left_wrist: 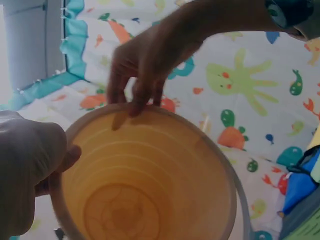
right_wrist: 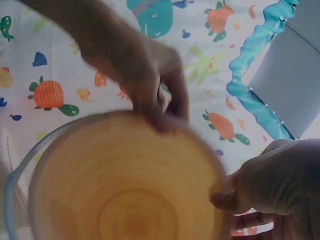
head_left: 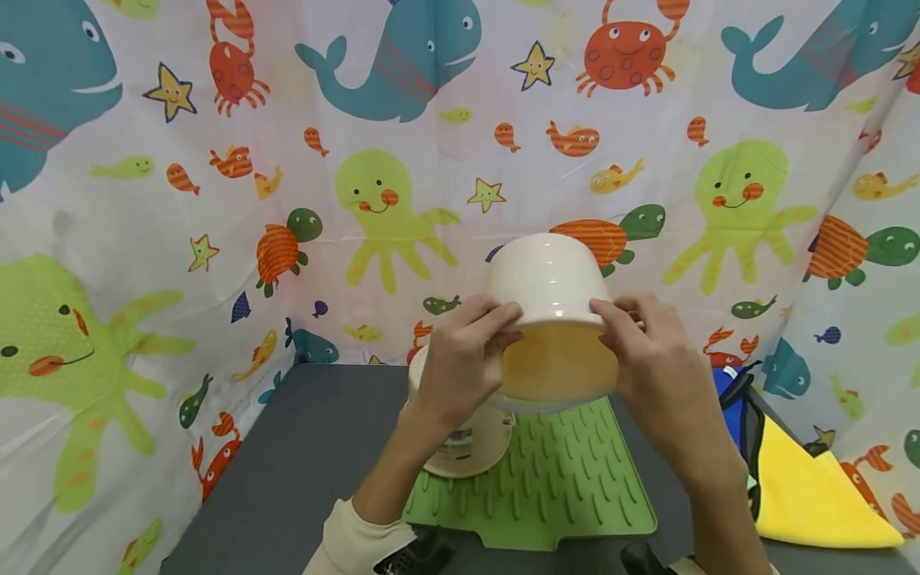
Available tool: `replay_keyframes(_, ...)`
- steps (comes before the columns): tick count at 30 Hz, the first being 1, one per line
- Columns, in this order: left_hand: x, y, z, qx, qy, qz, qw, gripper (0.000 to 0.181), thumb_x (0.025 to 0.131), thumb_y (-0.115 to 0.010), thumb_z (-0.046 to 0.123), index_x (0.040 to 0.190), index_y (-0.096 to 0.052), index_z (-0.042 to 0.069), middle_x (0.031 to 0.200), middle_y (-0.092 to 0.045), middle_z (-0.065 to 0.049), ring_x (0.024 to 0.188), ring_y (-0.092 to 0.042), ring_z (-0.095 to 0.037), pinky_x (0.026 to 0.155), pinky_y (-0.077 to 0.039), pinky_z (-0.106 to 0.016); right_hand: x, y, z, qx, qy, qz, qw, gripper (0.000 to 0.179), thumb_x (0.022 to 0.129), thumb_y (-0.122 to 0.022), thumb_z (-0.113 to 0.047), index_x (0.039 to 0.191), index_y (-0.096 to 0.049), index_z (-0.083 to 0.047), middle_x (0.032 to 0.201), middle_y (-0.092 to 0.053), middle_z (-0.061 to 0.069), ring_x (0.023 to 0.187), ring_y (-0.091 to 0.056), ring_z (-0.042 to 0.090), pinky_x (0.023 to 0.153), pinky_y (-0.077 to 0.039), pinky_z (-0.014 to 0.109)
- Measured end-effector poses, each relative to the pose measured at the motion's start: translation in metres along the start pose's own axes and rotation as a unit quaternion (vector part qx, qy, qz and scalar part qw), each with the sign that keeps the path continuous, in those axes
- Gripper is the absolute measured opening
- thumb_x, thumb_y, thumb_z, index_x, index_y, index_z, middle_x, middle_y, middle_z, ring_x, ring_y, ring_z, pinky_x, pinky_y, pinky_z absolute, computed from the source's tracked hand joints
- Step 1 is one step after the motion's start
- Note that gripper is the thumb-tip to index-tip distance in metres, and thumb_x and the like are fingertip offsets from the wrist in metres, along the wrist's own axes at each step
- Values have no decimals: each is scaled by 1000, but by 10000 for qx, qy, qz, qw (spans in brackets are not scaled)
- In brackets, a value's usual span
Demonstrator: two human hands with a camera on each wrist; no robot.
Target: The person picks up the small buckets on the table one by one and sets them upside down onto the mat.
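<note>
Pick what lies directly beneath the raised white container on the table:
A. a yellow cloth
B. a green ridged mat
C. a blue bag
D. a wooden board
B. In the head view the white container, gripped by the left hand and right hand, hangs over the green ridged mat.

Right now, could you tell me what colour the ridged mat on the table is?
Green; the ridged mat shows best in the head view.

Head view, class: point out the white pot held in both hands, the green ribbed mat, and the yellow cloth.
white pot (head_left: 548,279), head view, outer wall.
green ribbed mat (head_left: 568,479), head view, ribbed middle.
yellow cloth (head_left: 812,487), head view, flat middle.
</note>
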State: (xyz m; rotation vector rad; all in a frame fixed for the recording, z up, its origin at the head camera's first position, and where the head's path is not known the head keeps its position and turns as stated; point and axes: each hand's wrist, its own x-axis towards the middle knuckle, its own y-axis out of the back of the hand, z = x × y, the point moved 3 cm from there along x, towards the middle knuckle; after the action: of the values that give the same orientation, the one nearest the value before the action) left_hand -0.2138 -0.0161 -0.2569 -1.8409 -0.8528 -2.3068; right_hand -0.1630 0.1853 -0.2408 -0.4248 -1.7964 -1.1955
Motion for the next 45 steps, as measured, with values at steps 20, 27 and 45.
replay_keyframes(20,9,-81,-21,295,257,-2265,9732,15,98,-73,12,113,-74,9,105,-69,-4,90,-63,-16,76,-53,-19,-10,-41,54,-985,16,-177,9950,25,75,-78,18,90,-70,-1,87,-62,12,71,-63,33,39,-41,37)
replay_keyframes(27,-3,-112,-37,796,446,-2441,9654,6,94,-78,12,98,-73,13,95,-68,2,92,-65,-12,78,-53,-15,-29,-78,81,-1146,543,62,9919,24,77,-76,16,85,-59,1,83,-52,14,55,-49,27,35,-33,34)
replay_keyframes(45,-166,-188,0,2127,-1678,-3915,8794,9,97,-70,26,92,-75,31,100,-71,15,88,-63,-3,70,-50,-13,-181,-120,117,-911,1685,-2527,9484,42,59,-87,5,77,-59,-21,78,-60,-9,61,-49,8,43,-33,24)
